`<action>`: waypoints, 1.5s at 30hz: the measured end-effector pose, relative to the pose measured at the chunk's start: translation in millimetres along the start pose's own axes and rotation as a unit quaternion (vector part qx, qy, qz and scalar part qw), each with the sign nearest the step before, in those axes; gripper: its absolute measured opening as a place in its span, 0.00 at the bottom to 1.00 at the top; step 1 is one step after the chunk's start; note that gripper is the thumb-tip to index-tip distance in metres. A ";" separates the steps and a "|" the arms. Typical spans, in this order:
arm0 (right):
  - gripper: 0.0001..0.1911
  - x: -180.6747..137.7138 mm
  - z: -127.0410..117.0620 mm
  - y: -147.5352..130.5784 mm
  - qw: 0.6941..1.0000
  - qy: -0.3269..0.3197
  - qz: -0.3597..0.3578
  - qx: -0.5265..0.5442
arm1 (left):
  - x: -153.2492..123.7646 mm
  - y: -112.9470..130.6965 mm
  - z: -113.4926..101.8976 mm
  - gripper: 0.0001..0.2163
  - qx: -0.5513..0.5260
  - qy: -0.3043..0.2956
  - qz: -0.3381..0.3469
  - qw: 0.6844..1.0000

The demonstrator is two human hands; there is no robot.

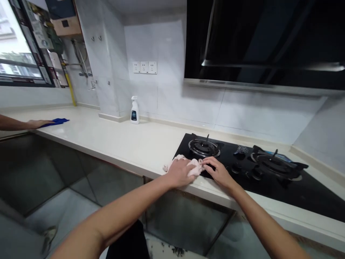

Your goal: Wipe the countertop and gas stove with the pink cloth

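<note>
Head view: a crumpled pale pink cloth [194,169] is gripped by the left hand [179,172] at the front edge of a black glass gas hob [269,187] on the cream stone bench [129,147]. The right hand [218,172] is half open, resting on the glass beside the cloth.

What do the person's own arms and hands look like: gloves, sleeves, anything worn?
Bare, with no sleeves in view on the left forearm or right forearm. The left hand and right hand are ungloved. No watch, band, ring or cable shows.
</note>
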State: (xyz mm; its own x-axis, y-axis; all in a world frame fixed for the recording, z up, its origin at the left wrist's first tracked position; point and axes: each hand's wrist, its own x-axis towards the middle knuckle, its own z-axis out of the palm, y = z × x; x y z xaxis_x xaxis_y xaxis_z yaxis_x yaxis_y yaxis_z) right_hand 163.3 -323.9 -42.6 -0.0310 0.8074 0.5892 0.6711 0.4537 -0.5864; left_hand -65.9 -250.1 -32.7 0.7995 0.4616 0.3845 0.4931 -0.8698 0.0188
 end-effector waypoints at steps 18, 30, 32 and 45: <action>0.30 74.2 92.2 -56.6 0.940 -0.177 0.017 -0.291 | -64.7 -184.0 -24.5 0.24 -0.026 -0.008 -0.275 0.961; 0.24 17.6 4.9 -33.6 0.905 -0.086 0.190 -0.370 | -70.0 -175.1 -18.0 0.23 0.042 -0.048 -0.267 0.962; 0.24 -10.4 -13.9 -28.1 0.896 -0.068 0.208 -0.386 | -71.0 -173.5 -16.1 0.23 0.042 -0.040 -0.263 0.963; 0.29 -104.3 -71.1 -10.6 0.852 0.077 0.314 -0.411 | -64.0 -159.7 -23.4 0.28 -0.002 -0.031 -0.293 0.956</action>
State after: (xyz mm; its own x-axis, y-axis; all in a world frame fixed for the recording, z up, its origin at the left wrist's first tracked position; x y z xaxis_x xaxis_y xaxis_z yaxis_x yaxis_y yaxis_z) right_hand 212.1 -439.7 -58.3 0.5811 0.7052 0.4063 0.8135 -0.5189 -0.2628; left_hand -203.8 -144.8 -38.7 0.4050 0.8792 0.2509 0.8611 -0.4591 0.2185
